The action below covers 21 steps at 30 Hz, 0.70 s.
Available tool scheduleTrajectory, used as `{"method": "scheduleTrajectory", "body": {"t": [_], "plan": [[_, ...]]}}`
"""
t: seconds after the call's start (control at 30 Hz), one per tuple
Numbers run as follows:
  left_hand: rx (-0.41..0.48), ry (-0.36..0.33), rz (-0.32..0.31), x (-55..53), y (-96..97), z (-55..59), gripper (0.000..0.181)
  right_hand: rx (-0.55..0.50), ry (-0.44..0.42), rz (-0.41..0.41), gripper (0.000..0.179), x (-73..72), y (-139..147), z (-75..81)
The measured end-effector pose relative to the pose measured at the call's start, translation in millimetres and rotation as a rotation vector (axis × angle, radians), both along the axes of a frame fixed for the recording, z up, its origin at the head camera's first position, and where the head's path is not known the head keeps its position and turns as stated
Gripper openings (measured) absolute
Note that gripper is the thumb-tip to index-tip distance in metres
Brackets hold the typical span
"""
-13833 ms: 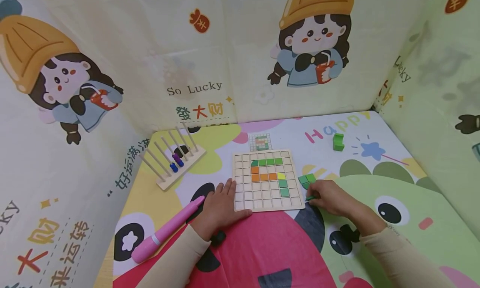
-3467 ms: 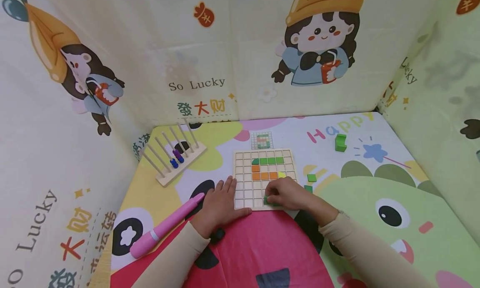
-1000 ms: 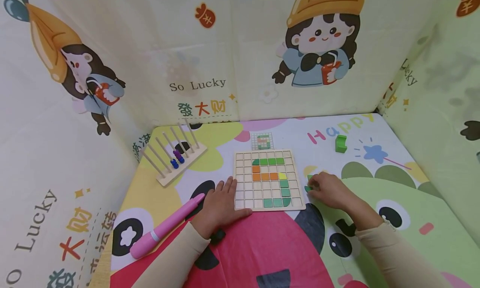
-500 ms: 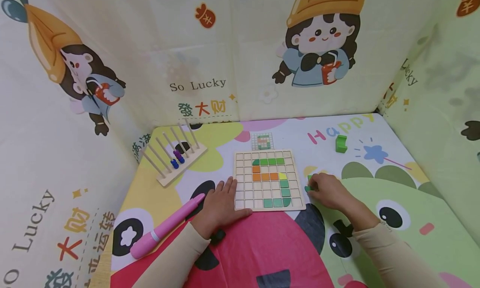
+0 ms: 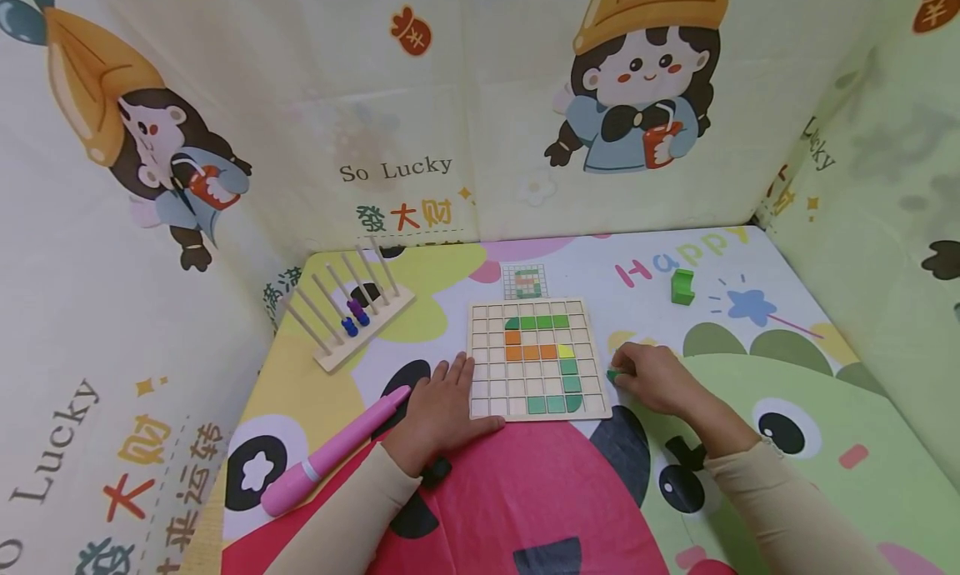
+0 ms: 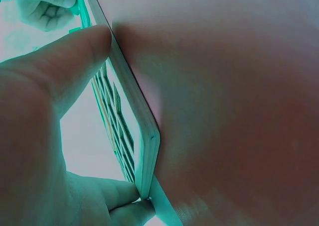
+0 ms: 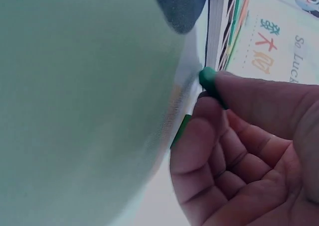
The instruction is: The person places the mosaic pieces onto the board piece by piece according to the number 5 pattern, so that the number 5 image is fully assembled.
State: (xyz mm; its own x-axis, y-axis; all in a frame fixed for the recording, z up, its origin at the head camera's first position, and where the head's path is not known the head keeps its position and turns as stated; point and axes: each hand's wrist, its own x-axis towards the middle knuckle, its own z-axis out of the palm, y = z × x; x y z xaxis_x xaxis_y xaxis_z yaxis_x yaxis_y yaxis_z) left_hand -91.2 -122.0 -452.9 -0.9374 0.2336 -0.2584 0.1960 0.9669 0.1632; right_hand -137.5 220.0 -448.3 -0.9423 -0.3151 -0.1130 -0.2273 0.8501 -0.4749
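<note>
A wooden grid board [image 5: 487,358] lies on the table, with orange squares [image 5: 530,352], a yellow square [image 5: 565,352], a green row [image 5: 543,322] and teal pieces [image 5: 555,404] set in its cells. At its near left corner rests my left hand [image 5: 442,408], fingers straight along the left side and thumb along the near edge. Just right of the board, my right hand [image 5: 656,377] pinches a small green tile [image 7: 208,80] between thumb and fingers. Another green tile [image 7: 180,130] shows behind those fingers in the right wrist view; the hand hides it in the head view.
A small printed pattern card [image 5: 526,282] lies beyond the board. At the left stands a peg rack [image 5: 367,325] with blue and purple beads, and a pink pen-shaped stick [image 5: 337,450] lies nearer. A green curved block [image 5: 682,287] stands at the back right.
Since the oldest frame, several teal pieces have filled cells along the board's near row. Over the last half second my right hand has shifted slightly left, holding the green tile.
</note>
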Motion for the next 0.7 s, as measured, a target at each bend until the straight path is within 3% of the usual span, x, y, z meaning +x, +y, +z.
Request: {"method": "scheduleTrajectory", "body": {"t": [0.13, 0.33, 0.53, 0.7], "plan": [[0.001, -0.004, -0.002, -0.3, -0.2, 0.2, 0.113, -0.069, 0.005, 0.003, 0.018, -1.5, -3, 3.0], [-0.007, -0.009, -0.002, -1.0, -0.7, 0.9, 0.114, -0.164, -0.031, 0.026, 0.009, -2.8, -26, 10.2], [-0.007, -0.014, 0.0, -0.9, -0.1, 2.7, 0.114, -0.244, -0.092, 0.109, 0.004, -0.8, -55, 9.3], [-0.015, -0.015, 0.002, -1.3, 0.6, 1.7, 0.115, -0.255, -0.092, 0.2, 0.006, 3.0, -80, 8.6]]}}
